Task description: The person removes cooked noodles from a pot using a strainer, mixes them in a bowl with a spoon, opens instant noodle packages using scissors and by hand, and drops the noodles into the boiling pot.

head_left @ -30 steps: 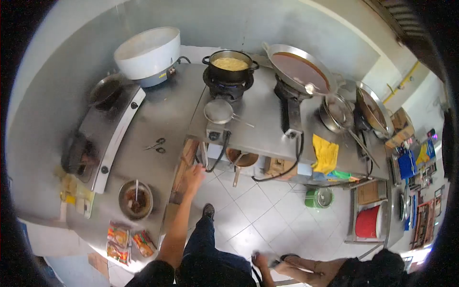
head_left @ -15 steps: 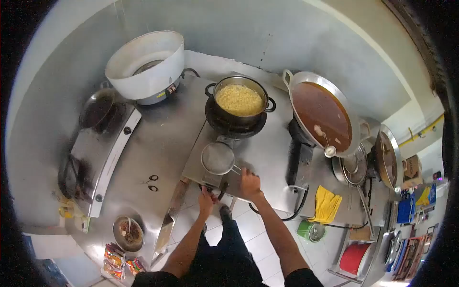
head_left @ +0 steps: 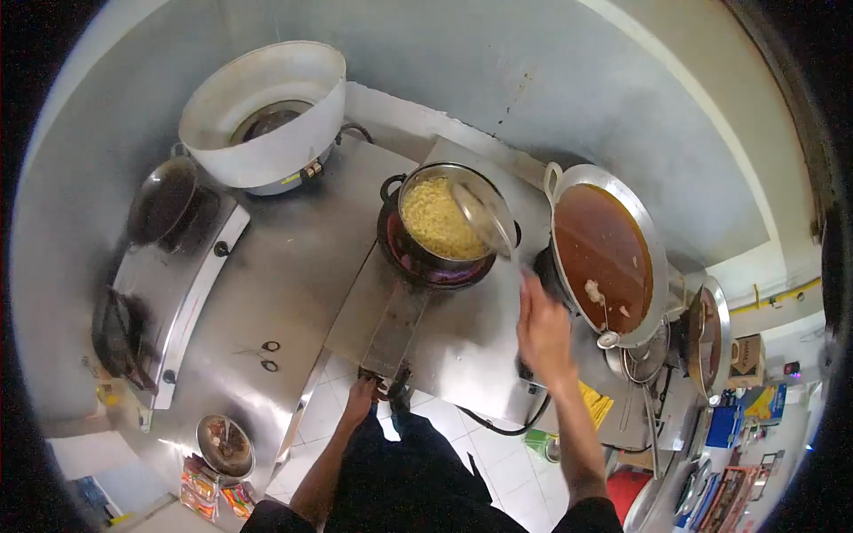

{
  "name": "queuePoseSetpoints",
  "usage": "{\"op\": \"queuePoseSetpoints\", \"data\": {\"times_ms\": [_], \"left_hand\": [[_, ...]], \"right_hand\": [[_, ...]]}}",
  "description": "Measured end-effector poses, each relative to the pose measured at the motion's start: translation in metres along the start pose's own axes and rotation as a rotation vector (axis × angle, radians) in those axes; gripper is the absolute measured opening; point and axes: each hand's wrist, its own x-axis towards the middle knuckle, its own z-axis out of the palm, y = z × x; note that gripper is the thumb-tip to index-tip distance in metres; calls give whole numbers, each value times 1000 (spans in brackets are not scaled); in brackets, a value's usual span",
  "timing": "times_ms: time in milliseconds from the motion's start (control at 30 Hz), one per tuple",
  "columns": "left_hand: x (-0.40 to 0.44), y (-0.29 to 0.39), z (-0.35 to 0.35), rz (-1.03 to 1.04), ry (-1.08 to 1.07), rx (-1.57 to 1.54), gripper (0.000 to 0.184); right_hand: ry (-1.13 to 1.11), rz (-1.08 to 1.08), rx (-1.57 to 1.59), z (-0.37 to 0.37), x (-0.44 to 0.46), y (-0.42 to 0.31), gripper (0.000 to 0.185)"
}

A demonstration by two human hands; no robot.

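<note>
My right hand (head_left: 544, 333) grips the handle of a fine-mesh strainer (head_left: 480, 218), slightly blurred. The strainer's bowl is tilted over the right side of a black-handled pot (head_left: 388, 188) holding pale yellow pieces in liquid (head_left: 435, 222). Beneath the pot, a round black burner (head_left: 435, 281) shows a reddish-purple glow. My left hand (head_left: 362, 398) is low at the front end of the single gas stove (head_left: 397, 330), its fingers closed around the control knob, which they mostly hide.
A large wok (head_left: 657, 298) of brown liquid with a thermometer on its rim stands right of the pot. A big white tub (head_left: 267, 151) stands back left. A two-burner stove (head_left: 200, 311) and scissors (head_left: 269, 355) are left, a small bowl (head_left: 226, 446) front left. Yellow gloves (head_left: 593, 407) lie right.
My right hand has lifted the strainer from the stove's front up over the pot. A glow has appeared under the pot. My left hand stays at the stove's front.
</note>
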Motion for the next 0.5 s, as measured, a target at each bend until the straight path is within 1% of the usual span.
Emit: {"op": "queuePoseSetpoints", "data": {"times_ms": [67,100,133,200,233,300,367,400,433,500], "left_hand": [[-7,28,6,92,-43,282,28],[-6,34,7,76,-22,298,23],[-9,49,13,117,-20,362,22],[-19,83,27,201,-8,489,20],[-14,76,22,209,-3,509,20],[-7,50,8,216,8,549,20],[-5,45,6,283,48,616,23],[-4,42,5,317,70,649,25],[0,31,0,298,70,666,26],[7,5,-13,254,70,699,29]], "right_hand": [[21,-136,-278,15,47,17,33],[-19,-147,-380,32,67,29,35],[-58,-160,-481,49,81,40,36],[-70,-256,-429,62,92,46,33],[-76,-305,-401,71,99,50,32],[152,-709,-218,106,117,85,26],[-34,-469,149,105,124,84,23],[-320,-11,399,85,123,61,24],[-593,462,632,67,124,41,26],[-583,598,667,46,118,17,31]]}}
